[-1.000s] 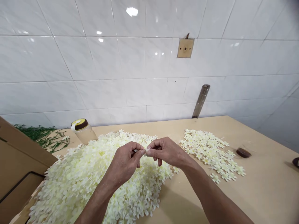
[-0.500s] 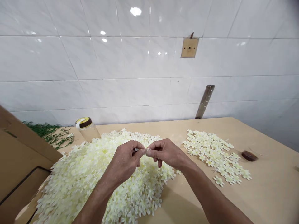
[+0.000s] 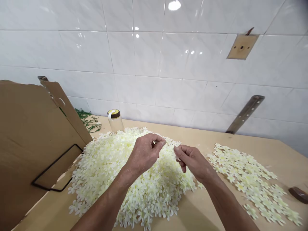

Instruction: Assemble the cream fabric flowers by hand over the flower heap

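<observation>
A big heap of pale yellow-white artificial flowers (image 3: 108, 157) spreads over the table beneath both hands. Above its middle, my left hand (image 3: 148, 150) is closed in a pinch, thumb against forefinger; whatever lies between the tips is too small to make out. My right hand (image 3: 192, 158) is a short gap to the right, its fingers curled and thumb pressed on the forefinger. A pale bit shows under that thumb, but I cannot tell whether it is held or belongs to the heap behind.
Flat flowers (image 3: 250, 176) lie spread at the right, beside a dark brown object (image 3: 298, 194). A lidded clear jar (image 3: 115, 122) and green stems (image 3: 90, 123) stand behind the heap. Cardboard (image 3: 36, 128) with a black wire frame (image 3: 54, 163) borders the left. Metal bracket (image 3: 245, 114) at the wall.
My fingertips, touching each other before, are now apart, the right hand having drawn off to the right. The view has turned left, showing more of the cardboard.
</observation>
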Demonstrator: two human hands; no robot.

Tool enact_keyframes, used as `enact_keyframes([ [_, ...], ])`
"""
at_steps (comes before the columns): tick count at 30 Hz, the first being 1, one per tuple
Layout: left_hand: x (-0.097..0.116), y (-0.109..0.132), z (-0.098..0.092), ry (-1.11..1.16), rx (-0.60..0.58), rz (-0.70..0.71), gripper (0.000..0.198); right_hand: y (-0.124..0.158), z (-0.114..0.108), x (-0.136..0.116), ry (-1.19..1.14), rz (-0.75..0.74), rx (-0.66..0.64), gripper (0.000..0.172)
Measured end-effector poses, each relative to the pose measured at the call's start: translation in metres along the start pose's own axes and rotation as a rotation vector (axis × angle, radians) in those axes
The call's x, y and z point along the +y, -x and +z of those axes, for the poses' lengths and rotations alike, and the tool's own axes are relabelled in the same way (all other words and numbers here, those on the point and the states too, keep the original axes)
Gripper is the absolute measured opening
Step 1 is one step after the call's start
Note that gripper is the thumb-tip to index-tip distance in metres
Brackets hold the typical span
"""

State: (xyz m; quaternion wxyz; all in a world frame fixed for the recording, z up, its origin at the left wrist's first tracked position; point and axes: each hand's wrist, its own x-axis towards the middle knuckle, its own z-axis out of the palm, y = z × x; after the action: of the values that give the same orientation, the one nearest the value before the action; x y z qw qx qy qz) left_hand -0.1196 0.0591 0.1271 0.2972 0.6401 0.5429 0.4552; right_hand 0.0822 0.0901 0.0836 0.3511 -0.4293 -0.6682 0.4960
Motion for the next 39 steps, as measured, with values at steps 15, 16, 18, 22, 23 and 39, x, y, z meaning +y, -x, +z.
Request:
enact_keyframes([
  [15, -0.008, -0.005, 0.009, 0.389, -0.364, -0.176, 0.033, 0.005, -0.008, -0.014, -0.140, -0.051, -0.105, 0.049],
  [16, -0.007, -0.005, 0.010, 0.418, -0.379, -0.185, 0.032, 0.005, -0.008, -0.015, -0.142, -0.051, -0.111, 0.049],
  [18, -0.005, -0.004, 0.011, 0.460, -0.385, -0.210, 0.027, 0.005, -0.007, -0.017, -0.147, -0.035, -0.117, 0.048],
  [22, -0.004, -0.004, 0.012, 0.508, -0.327, -0.237, 0.025, 0.005, -0.008, -0.018, -0.170, 0.017, -0.112, 0.047],
  [23, -0.005, -0.004, 0.012, 0.513, -0.306, -0.238, 0.025, 0.005, -0.008, -0.018, -0.179, 0.023, -0.114, 0.046],
  [39, -0.008, -0.011, 0.001, 0.532, -0.131, -0.219, 0.029, 0.003, -0.010, -0.011, -0.169, -0.010, -0.071, 0.045],
])
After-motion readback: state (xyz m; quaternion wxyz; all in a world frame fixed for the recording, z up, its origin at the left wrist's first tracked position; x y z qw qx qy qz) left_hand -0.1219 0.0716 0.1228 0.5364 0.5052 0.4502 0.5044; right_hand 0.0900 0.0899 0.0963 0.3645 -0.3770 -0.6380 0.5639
